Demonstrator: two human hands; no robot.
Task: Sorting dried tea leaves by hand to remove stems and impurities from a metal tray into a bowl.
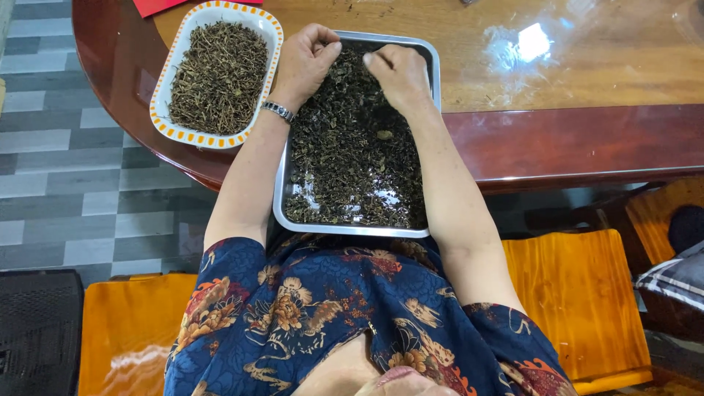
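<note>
A: While both hands work at the far end of the metal tray (434,81), where does the risk lie?

B: At the near edge. The tray of dark dried leaves (352,158) sits only partly on the table (572,139); its near end overhangs the rim and seems to rest against the person's lap. Any downward push there, or a shift of the body, could tip it and spill the leaves onto the floor (81,183).

A: And the hands themselves?

B: The left hand (304,62) has its fingers curled together in a pinch over the leaves at the tray's far left corner. The right hand (400,73) lies just beside it, fingers bent down into the leaves; whether they grip anything, I cannot tell.

A: Any other hazard?

B: The oval dish (163,81) of thin dried stems (220,73) stands just left of the tray, touching or nearly touching the left wrist with its metal watch band (278,111). A sweep of that forearm could nudge the dish toward the table edge.
</note>
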